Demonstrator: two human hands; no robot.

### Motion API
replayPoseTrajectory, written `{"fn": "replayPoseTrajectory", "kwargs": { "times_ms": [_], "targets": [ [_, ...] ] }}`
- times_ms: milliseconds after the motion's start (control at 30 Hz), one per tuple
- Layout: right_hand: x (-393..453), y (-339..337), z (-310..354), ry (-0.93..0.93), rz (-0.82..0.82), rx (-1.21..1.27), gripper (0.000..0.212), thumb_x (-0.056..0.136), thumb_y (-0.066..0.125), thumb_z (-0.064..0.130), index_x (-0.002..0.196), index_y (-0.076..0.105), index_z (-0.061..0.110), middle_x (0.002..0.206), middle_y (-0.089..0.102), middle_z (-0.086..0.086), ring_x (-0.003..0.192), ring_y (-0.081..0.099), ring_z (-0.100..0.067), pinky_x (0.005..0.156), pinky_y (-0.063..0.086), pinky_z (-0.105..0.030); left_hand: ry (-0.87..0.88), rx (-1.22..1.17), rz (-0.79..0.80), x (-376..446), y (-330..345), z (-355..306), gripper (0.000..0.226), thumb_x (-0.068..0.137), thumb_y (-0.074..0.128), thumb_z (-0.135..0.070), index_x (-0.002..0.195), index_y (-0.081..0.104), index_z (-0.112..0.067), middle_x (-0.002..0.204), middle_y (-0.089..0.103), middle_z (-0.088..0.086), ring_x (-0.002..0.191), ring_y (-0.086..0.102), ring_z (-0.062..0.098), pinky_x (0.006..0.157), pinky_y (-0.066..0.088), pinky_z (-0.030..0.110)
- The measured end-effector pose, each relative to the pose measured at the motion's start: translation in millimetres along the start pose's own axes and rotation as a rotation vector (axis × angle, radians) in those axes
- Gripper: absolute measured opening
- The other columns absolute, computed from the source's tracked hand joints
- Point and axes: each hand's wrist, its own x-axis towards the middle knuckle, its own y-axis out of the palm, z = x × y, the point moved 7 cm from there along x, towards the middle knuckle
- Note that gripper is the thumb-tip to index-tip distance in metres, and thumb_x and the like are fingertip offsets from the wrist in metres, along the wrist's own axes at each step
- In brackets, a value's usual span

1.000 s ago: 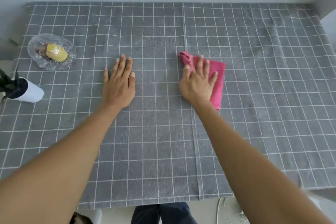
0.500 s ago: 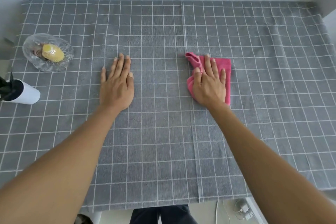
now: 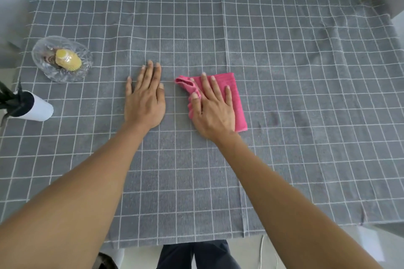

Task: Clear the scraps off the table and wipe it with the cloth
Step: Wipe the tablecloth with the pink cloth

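From the head view, looking down, my right hand [image 3: 213, 108] lies flat on the pink cloth [image 3: 235, 94], fingers straight and spread, palm pressing down rather than gripping. I hold it that way so the whole folded pad bears on the bench [image 3: 306, 72] and drags evenly as I wipe; a pinch would only lift a corner. The cloth sits near the middle of the bench, just right of centre, its left edge bunched into a small roll beside my thumb and forefinger, which I judge comes from pushing it toward that side.

My left hand [image 3: 144, 98] is just beside the cloth, apart from it, relaxed and flat on the grey checked covering with the fingers together, holding nothing. I judge it is there to pin the fabric so it does not ruck under the wiping.

At the far left stands a clear glass dish [image 3: 41, 65] with a yellow scrap [image 3: 67, 60] and something brownish in it, which looks like the place the scraps went. Nearer me on that side is a white cup [image 3: 39, 108] with dark leaves in it, well clear of the wiping. I see no loose scraps on the open covering, though a few faint darker marks show to the right of the cloth, so that patch probably needs a pass.
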Motion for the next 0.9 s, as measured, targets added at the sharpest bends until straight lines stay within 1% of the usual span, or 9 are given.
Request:
{"fn": "replayPoseTrajectory", "kwargs": {
  "times_ms": [167, 267, 333, 433, 533, 600, 700, 767, 900],
  "targets": [
    [8, -17, -49, 0.218, -0.069, 0.005, 0.051, 0.102, 0.008, 0.041, 0.152, 0.005, 0.031, 0.161, -0.008, 0.010, 0.147, -0.012, -0.011, 0.118, -0.012, -0.044, 0.005, 0.013, 0.009, 0, 2, 1, 0.052, 0.103, 0.014, -0.031, 0.153, 0.001, -0.022, 0.161, -0.003, -0.005, 0.147, -0.004, 0.010, 0.120, -0.003, 0.045],
    [8, -15, -47, 0.268, -0.058, 0.018, 0.052, 0.102, 0.006, 0.041, 0.153, 0.007, 0.033, 0.161, -0.010, 0.009, 0.147, -0.014, -0.013, 0.117, -0.014, -0.046, -0.018, 0.025, 0.007, 0, 2, 2, 0.053, 0.103, 0.013, -0.031, 0.153, 0.000, -0.022, 0.161, -0.004, -0.005, 0.148, -0.004, 0.010, 0.120, -0.003, 0.045],
    [8, -7, -25, 0.214, -0.040, 0.003, 0.052, 0.101, 0.004, 0.042, 0.153, 0.003, 0.034, 0.160, -0.013, 0.008, 0.146, -0.016, -0.014, 0.117, -0.014, -0.048, -0.021, 0.024, 0.003, 1, 2, 2, 0.053, 0.103, 0.014, -0.031, 0.153, 0.001, -0.022, 0.161, -0.003, -0.005, 0.148, -0.004, 0.010, 0.120, -0.003, 0.045],
    [0, 8, 16, 0.059, 0.004, -0.001, 0.052, 0.101, 0.002, 0.043, 0.152, 0.000, 0.035, 0.160, -0.012, 0.009, 0.146, -0.016, -0.013, 0.117, -0.014, -0.047, -0.012, 0.009, -0.003, -1, 1, 0, 0.053, 0.103, 0.016, -0.029, 0.153, 0.004, -0.021, 0.161, 0.000, -0.004, 0.148, -0.002, 0.011, 0.120, -0.001, 0.046],
    [-1, 7, 14, 0.006, 0.027, -0.002, 0.051, 0.102, 0.004, 0.042, 0.152, 0.001, 0.034, 0.160, -0.010, 0.010, 0.147, -0.014, -0.010, 0.117, -0.014, -0.044, -0.001, 0.000, -0.008, -1, -1, 0, 0.053, 0.103, 0.016, -0.028, 0.153, 0.005, -0.021, 0.161, 0.001, -0.004, 0.148, -0.002, 0.010, 0.120, -0.001, 0.046],
    [3, -2, -7, 0.009, 0.015, -0.062, 0.051, 0.102, 0.003, 0.043, 0.151, 0.001, 0.033, 0.160, -0.011, 0.010, 0.147, -0.014, -0.011, 0.118, -0.012, -0.044, -0.001, 0.000, 0.010, 0, 0, 1, 0.052, 0.103, 0.014, -0.029, 0.153, 0.002, -0.022, 0.161, -0.002, -0.004, 0.148, -0.004, 0.010, 0.120, -0.003, 0.045],
    [12, -27, -67, 0.192, -0.037, -0.102, 0.053, 0.100, -0.002, 0.045, 0.151, 0.001, 0.030, 0.160, -0.012, 0.007, 0.146, -0.014, -0.014, 0.119, -0.010, -0.044, 0.000, 0.012, 0.020, 0, 2, 2, 0.052, 0.103, 0.011, -0.030, 0.153, -0.001, -0.022, 0.161, -0.004, -0.005, 0.147, -0.006, 0.010, 0.120, -0.004, 0.045],
    [12, -42, -104, 0.324, -0.061, -0.097, 0.054, 0.101, 0.000, 0.044, 0.152, 0.005, 0.027, 0.160, -0.011, 0.006, 0.147, -0.013, -0.015, 0.119, -0.009, -0.046, -0.001, 0.016, 0.023, 1, 3, 1, 0.052, 0.103, 0.011, -0.030, 0.153, -0.002, -0.022, 0.161, -0.005, -0.005, 0.147, -0.006, 0.010, 0.120, -0.003, 0.046],
    [15, -44, -115, 0.436, -0.054, -0.045, 0.055, 0.101, 0.005, 0.040, 0.154, 0.008, 0.025, 0.161, -0.012, 0.005, 0.147, -0.013, -0.015, 0.117, -0.012, -0.048, -0.016, 0.020, 0.016, 1, 3, 2, 0.052, 0.103, 0.011, -0.030, 0.153, -0.001, -0.022, 0.161, -0.005, -0.004, 0.148, -0.005, 0.011, 0.120, -0.003, 0.046]
  ]
}}
